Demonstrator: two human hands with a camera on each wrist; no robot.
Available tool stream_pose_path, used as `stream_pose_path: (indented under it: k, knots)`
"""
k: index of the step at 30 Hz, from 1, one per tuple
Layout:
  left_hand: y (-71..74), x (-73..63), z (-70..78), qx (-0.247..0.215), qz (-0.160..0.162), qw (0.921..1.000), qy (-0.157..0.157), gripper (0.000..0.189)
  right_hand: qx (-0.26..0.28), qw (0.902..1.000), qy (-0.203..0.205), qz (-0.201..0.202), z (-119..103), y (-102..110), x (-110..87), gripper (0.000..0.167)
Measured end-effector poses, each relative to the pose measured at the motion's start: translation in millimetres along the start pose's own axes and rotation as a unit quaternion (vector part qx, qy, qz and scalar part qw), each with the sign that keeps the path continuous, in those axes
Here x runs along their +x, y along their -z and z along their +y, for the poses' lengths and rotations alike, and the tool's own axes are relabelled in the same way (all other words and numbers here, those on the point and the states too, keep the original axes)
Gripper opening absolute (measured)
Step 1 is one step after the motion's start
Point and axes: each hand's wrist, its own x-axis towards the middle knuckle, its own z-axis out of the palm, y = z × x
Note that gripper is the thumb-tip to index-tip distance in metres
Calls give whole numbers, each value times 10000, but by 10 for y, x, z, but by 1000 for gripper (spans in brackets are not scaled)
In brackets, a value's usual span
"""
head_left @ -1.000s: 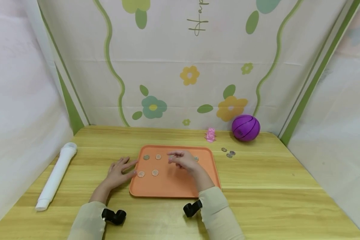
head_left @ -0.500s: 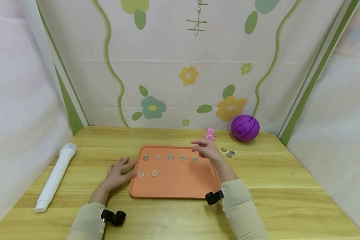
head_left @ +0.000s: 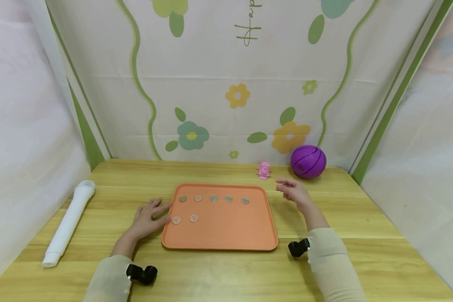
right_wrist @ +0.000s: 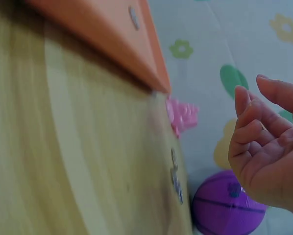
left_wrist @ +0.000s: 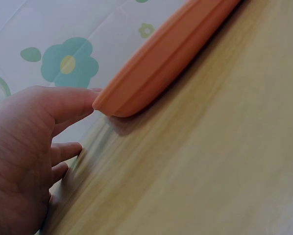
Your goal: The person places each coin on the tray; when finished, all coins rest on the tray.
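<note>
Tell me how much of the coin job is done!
Done: seven coins lie on the tray, five in the far row and two in the near one. In hand: no coin that I can see; the right hand hovers right of the tray, and the left hand touches its left edge. Probably left: the loose coins on the table.

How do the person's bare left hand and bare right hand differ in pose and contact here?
The left hand touches the left edge of the orange rectangular tray; the right hand hovers beyond its right side.
The left hand's fingers are spread; the right hand has several fingers bent inward.
Shared: both hands extend from beige sleeves.
</note>
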Motion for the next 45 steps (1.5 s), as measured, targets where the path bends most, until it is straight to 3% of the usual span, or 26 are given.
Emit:
stream_pose_path:
  k: [4,12,18,24,36,45]
  knots:
    - [7,4,14,54,-113,9999,113,51,83,9999,-57,127,185,172,45,44]
    - [10,5,22,44,-121,9998,154,51,-18,9993,-119,341,282,387,14,44]
    - [7,1,3,83,-86,9999,96,51,-91,9977,-435,503,407,445,74,45]
    - [2,-2,4,60,-67,9999,64,51,-107,9964,-747,399,526,454,123,42]
    - [0,-1,15,118,-50,9999,88,51,-864,9937,-552,454,570,390,132,41]
    - [10,3,18,174,-52,9998,124,51,-1384,9892,-243,427,557,329,155,29]
